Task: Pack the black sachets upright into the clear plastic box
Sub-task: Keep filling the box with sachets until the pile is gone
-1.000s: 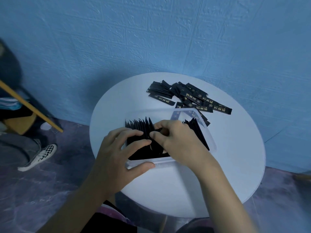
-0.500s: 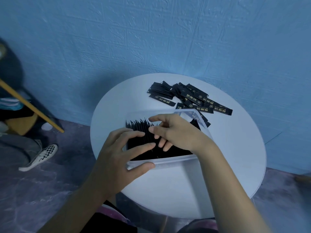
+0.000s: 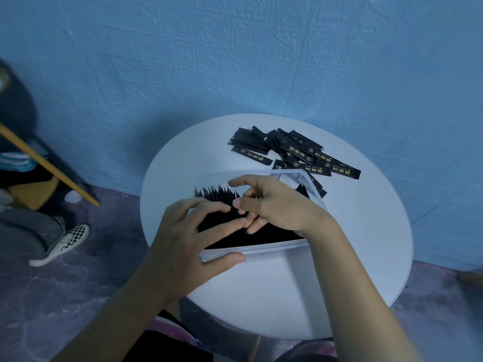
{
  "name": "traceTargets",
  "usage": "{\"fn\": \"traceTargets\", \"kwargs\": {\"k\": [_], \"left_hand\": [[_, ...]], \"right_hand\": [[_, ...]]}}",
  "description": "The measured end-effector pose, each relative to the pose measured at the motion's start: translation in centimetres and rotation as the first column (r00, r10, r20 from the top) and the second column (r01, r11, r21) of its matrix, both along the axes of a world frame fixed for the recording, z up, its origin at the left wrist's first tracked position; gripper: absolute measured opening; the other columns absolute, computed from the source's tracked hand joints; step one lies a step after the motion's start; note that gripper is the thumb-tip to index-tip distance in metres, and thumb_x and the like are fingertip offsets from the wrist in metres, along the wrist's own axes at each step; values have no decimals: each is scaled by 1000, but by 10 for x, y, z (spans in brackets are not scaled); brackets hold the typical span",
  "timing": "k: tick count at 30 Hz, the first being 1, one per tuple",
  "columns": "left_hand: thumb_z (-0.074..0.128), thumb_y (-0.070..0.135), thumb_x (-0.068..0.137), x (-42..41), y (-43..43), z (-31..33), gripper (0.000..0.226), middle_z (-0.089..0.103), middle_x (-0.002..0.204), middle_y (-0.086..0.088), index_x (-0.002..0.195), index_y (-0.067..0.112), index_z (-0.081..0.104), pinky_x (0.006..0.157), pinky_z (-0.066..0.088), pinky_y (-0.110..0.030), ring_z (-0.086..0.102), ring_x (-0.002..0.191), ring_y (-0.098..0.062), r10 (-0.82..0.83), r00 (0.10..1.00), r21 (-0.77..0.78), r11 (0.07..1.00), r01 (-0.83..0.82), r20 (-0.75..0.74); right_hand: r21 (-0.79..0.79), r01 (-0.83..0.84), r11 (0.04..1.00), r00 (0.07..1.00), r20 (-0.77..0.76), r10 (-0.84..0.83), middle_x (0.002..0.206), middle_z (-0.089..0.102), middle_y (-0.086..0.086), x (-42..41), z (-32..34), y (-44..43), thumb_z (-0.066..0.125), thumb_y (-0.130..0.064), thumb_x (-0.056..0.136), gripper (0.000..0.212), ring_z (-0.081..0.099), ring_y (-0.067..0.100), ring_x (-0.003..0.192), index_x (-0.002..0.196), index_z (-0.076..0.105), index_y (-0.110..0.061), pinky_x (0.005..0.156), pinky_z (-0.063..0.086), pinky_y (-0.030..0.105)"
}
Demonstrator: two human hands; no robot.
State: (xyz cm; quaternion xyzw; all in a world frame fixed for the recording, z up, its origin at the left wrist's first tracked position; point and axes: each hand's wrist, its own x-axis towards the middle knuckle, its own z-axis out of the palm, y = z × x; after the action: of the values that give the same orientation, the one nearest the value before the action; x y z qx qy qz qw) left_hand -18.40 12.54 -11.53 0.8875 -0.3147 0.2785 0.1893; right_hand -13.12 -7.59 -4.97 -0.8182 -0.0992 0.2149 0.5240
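The clear plastic box (image 3: 261,250) sits at the middle of the round white table (image 3: 366,231), already holding a row of upright black sachets (image 3: 217,195) whose serrated tops lean toward ten o'clock. The left hand (image 3: 188,244) clamps the box's eight o'clock corner, thumb pressed on the outside of the near wall, fingers spread flat over the sachet tops. The right hand (image 3: 274,205) hovers over the middle of the row with fingers loosely curled and parted; whether it pinches a sachet I cannot tell (the palm hides that spot).

The risk, as I judge it, is the row fanning over: if either hand lifts away too soon, the leaning sachets could topple flat toward the box's emptier three o'clock end. A hard push might also slide the light box. The loose pile of sachets (image 3: 295,152) at one o'clock is still unpacked.
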Motion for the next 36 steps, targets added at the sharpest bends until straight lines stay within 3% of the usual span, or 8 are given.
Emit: {"fn": "traceTargets", "kwargs": {"k": [11,16,19,22,24,26,29,36], "left_hand": [[51,68,91,-2,-3,-5,51,63,124,2,114,30,75,99,41,-44,54,115,-27,33,999,-33,999,-34,-31],[55,65,90,-2,-3,-5,47,64,122,2,109,29,76,100,40,-42,55,115,-27,38,999,-40,998,-39,-39],[60,62,87,-3,-4,-4,43,64,121,2,107,28,77,101,40,-41,54,115,-26,39,999,-49,998,-41,-38],[60,62,86,-4,-3,-4,43,64,121,2,105,27,77,101,38,-37,53,115,-25,44,998,-49,998,-46,-41],[61,61,85,-5,-2,-4,42,63,121,2,105,27,77,101,38,-38,53,116,-25,47,998,-50,998,-49,-49],[60,61,86,-5,-1,-4,42,63,121,2,105,27,76,100,38,-39,53,116,-25,48,997,-52,997,-51,-55],[58,63,87,-6,-1,-4,43,63,121,2,105,28,76,101,37,-37,52,116,-25,48,997,-58,997,-51,-61],[57,63,88,-6,-1,-5,44,63,121,2,105,28,76,101,37,-38,53,115,-25,50,997,-60,997,-54,-62]], "right_hand": [[-32,17,999,998,60,-16,91,65,9,-9,2,-15,56,-7,101,34,71,19,74,134,59,-10,68,61,28],[102,214,972,959,169,-229,78,64,9,-5,10,-42,57,-3,99,21,64,13,61,117,67,-7,58,56,23],[202,403,892,856,261,-446,69,63,4,6,12,-69,57,-1,98,18,57,10,55,102,72,-10,52,50,20],[46,626,778,692,426,-583,74,68,-10,28,-11,-97,64,-16,95,14,61,10,67,93,74,-25,69,52,29],[-182,663,726,698,501,-512,89,71,-13,40,-29,-108,66,-26,93,12,64,15,87,102,74,-28,88,52,35],[-353,614,706,754,528,-391,112,72,-7,48,-44,-112,66,-30,94,26,64,21,105,119,70,-24,96,49,37],[-443,566,695,787,540,-297,123,70,-1,56,-55,-114,66,-32,94,37,63,26,108,130,65,-23,90,46,33],[-473,556,684,807,506,-305,93,60,-3,61,-56,-116,69,-27,91,33,54,21,87,123,65,-22,74,37,27]]}}
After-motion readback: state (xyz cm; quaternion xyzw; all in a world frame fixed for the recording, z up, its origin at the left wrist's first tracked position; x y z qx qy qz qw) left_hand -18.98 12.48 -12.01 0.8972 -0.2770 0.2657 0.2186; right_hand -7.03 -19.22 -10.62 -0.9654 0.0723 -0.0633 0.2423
